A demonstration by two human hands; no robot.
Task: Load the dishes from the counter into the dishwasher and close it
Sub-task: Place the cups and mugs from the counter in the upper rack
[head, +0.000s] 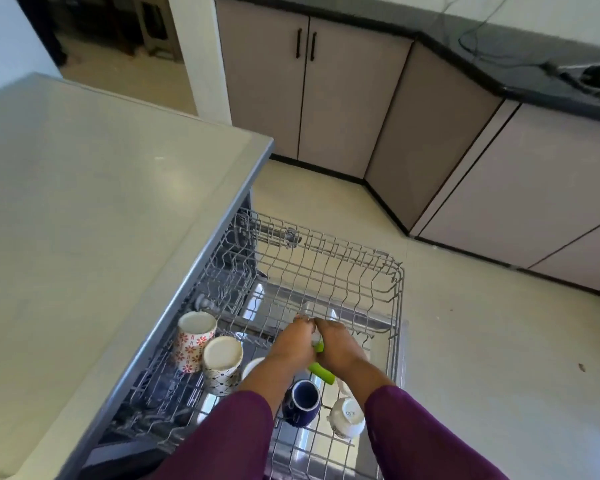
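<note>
From where I stand, the far half of the pulled-out rack [326, 268] holds only upright wire tines, so there is room to come down there. The near left corner is crowded: a floral mug [192, 342] and a dotted mug [221, 365] stand touching, just beside the counter [84, 202] edge that bounds that side. Nearer, a blue mug [302, 405] and a white cup [347, 415] sit with a narrow gap between them. Mid-rack, the right hand [338, 348] grips a green-handled tool [322, 371], with the left hand [293, 344] close against it, blocking the centre. The floor [482, 341] to the right lies open.
</note>
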